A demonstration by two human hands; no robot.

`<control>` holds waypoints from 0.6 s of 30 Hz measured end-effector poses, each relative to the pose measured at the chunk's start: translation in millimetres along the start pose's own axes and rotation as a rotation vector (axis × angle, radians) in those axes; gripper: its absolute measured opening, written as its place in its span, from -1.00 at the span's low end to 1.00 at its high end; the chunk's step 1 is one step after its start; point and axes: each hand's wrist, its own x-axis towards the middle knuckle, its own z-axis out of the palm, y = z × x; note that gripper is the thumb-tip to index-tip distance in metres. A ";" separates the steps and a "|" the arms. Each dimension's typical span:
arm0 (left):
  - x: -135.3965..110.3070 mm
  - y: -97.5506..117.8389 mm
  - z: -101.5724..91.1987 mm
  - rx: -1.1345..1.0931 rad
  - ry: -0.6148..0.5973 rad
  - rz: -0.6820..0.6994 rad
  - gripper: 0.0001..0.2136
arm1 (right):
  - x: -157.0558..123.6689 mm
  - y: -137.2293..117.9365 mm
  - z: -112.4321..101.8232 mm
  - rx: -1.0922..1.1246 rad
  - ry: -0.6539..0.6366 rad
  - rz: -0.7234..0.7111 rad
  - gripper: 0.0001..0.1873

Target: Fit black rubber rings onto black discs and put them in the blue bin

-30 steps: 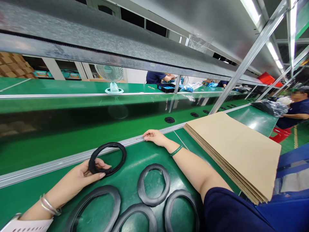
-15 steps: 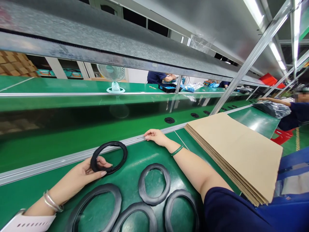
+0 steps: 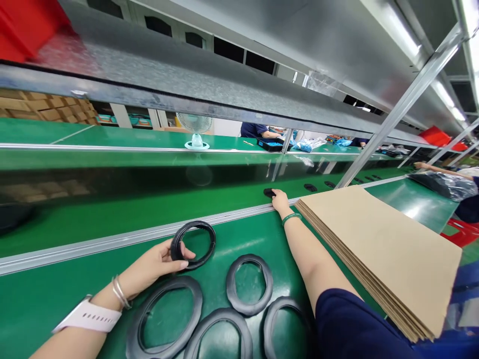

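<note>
My left hand (image 3: 170,259) grips a black rubber ring (image 3: 212,245) by its left side, thumb at the front, holding it tilted up above the green table. Over the metal edge rail, my right hand (image 3: 280,202) reaches onto the green belt, its fingers closed at the right edge of a small flat black round piece (image 3: 268,191). The piece still seems to lie on the belt. Below my hands, several dark grey rubber rings lie flat: a small ring (image 3: 231,286), a large ring (image 3: 198,299), and others cut off at the bottom of the view.
A stack of brown cardboard sheets (image 3: 385,244) lies to the right, beside a slanted metal post (image 3: 396,109). More black round pieces (image 3: 310,187) sit farther along the belt. A metal shelf (image 3: 187,75) spans overhead. A fan (image 3: 196,134) and co-workers are beyond.
My right hand has moved forward from the rail to the black round piece on the belt. My left hand still holds the ring. The view has shifted to the left.
</note>
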 end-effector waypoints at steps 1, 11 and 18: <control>-0.3 -0.1 0.1 0.006 -0.006 -0.002 -0.57 | 3.5 1.9 2.9 -0.031 -0.021 -0.012 -0.57; 6.6 -0.5 8.7 0.008 0.031 -0.074 -0.62 | 34.3 0.2 21.4 -0.201 -0.058 -0.067 -0.82; 6.2 -1.1 19.2 -0.076 0.087 0.024 -0.58 | 23.0 -23.2 34.9 -0.095 -0.099 -0.152 -0.91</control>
